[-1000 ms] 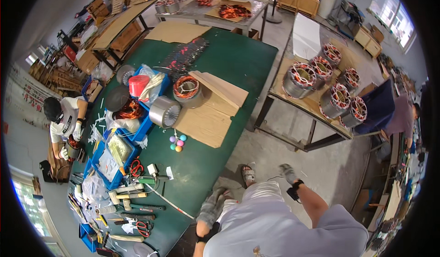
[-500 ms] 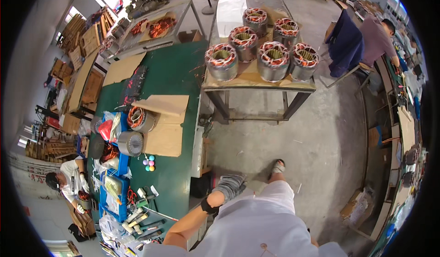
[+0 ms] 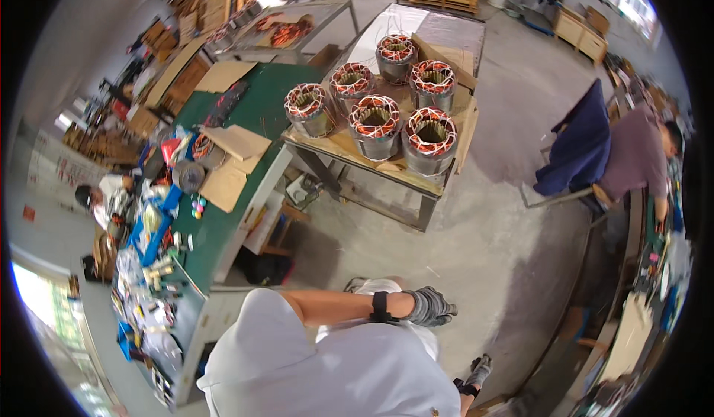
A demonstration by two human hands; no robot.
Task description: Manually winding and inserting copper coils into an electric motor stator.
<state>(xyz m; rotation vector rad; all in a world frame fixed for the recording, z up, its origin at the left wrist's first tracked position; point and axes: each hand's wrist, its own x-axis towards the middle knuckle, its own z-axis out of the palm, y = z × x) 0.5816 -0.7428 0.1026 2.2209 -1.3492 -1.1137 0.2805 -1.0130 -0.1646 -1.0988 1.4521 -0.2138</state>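
the left hand, in a grey knit glove (image 3: pixel 431 307), is in front of the body above the grey concrete floor (image 3: pixel 513 268); the right, gloved alike (image 3: pixel 480 370), is lower. i cannot tell whether either hand's fingers are open or closed. six silvery metal cylinders with orange, white-laced windings (image 3: pixel 375 145) stand upright on the steel-legged bench (image 3: pixel 405 181), beyond both hands.

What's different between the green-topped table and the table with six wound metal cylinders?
The green-topped table shows bare green, while the cylinder table is partly covered by brown board and a white sheet. The green-topped table is cluttered with blue trays and hand tools; the cylinder table mostly bears its six wound metal cylinders, standing upright. Both have brown board on top.
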